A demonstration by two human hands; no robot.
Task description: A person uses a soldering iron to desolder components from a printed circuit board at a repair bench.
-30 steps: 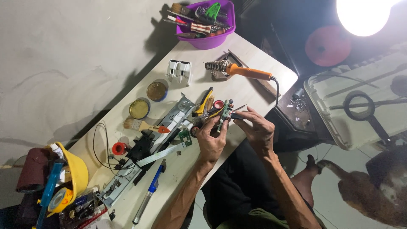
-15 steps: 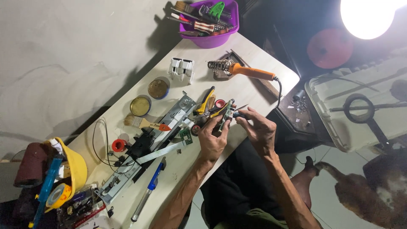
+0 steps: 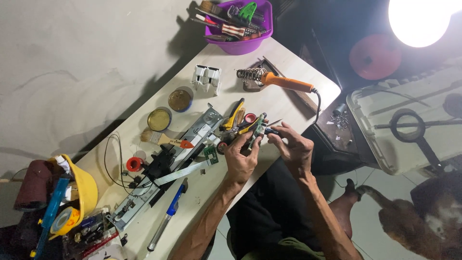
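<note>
The small green circuit board (image 3: 258, 126) is off the desk (image 3: 288, 67) and held up between both hands over the desk's near edge, so picking it up looks done — the fine work on it appears to be under way, though how much of it is finished cannot be read from here. The left hand (image 3: 240, 159) has its grip closed around the board's lower end, thumb and fingers pinching it. The right hand (image 3: 294, 147) has its grip closed on something small and dark at the board's 3 o'clock side (too small to name), fingertips touching or nearly touching the board's edge.

The board's long axis runs from about 7 o'clock to 1 o'clock, its upper end pointing toward the far side of the desk, roughly at the orange-handled soldering iron (image 3: 284, 82) lying in its coil stand at 1 o'clock.

Just beside the board at 9 o'clock lie yellow-handled pliers (image 3: 233, 115) and a long metal chassis (image 3: 168, 163) — still opened up, with another small green board (image 3: 210, 154) beside it. Two round tins (image 3: 159, 119) sit further off at 10 o'clock.
</note>
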